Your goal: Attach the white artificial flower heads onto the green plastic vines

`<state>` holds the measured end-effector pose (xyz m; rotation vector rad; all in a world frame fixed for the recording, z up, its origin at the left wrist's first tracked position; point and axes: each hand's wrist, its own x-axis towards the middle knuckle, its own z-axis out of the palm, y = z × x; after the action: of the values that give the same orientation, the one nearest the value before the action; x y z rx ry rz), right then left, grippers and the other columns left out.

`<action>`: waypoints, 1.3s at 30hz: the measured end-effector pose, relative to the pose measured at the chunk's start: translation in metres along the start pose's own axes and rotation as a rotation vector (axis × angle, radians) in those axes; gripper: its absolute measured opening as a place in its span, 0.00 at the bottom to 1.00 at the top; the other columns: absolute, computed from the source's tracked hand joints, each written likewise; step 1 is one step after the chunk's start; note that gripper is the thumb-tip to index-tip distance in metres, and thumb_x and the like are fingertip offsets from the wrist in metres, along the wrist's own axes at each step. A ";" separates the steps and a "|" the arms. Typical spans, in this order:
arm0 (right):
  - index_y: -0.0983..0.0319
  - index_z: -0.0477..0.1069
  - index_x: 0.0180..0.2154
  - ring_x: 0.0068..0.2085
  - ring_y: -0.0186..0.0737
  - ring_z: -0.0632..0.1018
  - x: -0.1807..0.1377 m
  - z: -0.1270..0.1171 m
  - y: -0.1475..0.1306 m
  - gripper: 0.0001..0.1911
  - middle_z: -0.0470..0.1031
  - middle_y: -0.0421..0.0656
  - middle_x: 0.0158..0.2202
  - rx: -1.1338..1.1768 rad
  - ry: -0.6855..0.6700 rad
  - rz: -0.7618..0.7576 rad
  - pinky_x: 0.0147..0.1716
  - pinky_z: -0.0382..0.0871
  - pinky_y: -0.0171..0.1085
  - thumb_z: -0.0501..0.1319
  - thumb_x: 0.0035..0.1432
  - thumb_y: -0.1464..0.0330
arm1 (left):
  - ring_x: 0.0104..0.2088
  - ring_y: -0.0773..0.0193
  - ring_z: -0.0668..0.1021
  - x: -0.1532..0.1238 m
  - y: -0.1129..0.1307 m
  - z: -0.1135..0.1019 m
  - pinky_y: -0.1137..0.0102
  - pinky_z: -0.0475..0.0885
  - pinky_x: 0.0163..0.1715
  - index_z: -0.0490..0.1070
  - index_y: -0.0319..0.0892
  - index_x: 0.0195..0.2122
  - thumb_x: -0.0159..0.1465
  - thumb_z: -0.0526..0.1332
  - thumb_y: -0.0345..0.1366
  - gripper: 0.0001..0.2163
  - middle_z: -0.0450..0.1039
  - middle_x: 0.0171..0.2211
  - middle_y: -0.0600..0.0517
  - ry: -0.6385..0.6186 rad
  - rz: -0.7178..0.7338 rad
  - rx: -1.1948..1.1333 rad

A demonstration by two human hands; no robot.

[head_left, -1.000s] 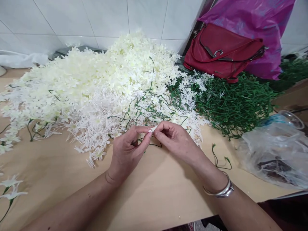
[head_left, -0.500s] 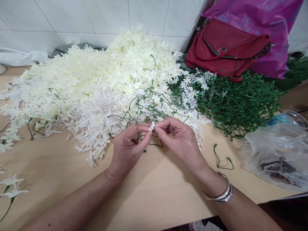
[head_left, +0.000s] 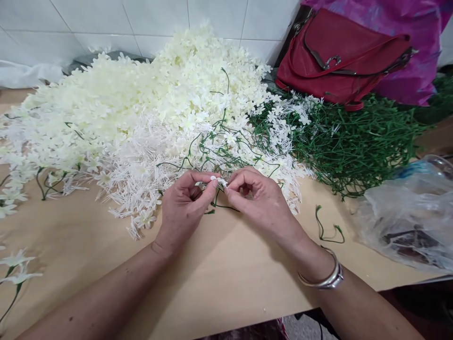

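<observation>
Between my two hands, just above the table, is a small white flower piece (head_left: pixel 220 181). My left hand (head_left: pixel 184 208) pinches one end of it between thumb and forefinger. The fingertips of my right hand (head_left: pixel 262 202), also closed in a pinch, grip the other end. Its exact shape is partly covered by my fingers. Thin green stems (head_left: pixel 226 206) lie on the table below and behind my fingertips. Just beyond my hands spreads a bunch of thin white stamen-like sticks (head_left: pixel 141 153). Behind them rises a big heap of cream-white artificial flowers (head_left: pixel 116 97).
Green plastic stems (head_left: pixel 357 141) are piled at the right, under a red handbag (head_left: pixel 348 56) and a purple bag (head_left: pixel 421 71). A clear plastic bag (head_left: pixel 414 226) sits at the right edge. Two loose stems (head_left: pixel 320 226) lie nearer me. Stemmed flowers (head_left: pixel 21 276) are at the left edge.
The white piece has turned from upright to lying more sideways between my fingertips. Both hands keep their pinch. The whole view has shifted slightly, with things sitting higher in the picture.
</observation>
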<state>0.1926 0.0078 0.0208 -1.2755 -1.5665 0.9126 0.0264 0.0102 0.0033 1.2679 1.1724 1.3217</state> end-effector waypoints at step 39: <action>0.58 0.67 0.31 0.30 0.34 0.78 0.005 -0.005 0.002 0.12 0.75 0.36 0.28 0.346 -0.101 0.239 0.32 0.73 0.35 0.68 0.62 0.63 | 0.29 0.67 0.79 -0.001 -0.009 -0.001 0.74 0.68 0.23 0.76 0.43 0.36 0.65 0.68 0.36 0.04 0.84 0.43 0.48 -0.093 0.020 0.061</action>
<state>0.1974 0.0130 0.0212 -1.1951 -1.2755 1.3536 0.0253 0.0100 -0.0055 1.3733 1.1453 1.2365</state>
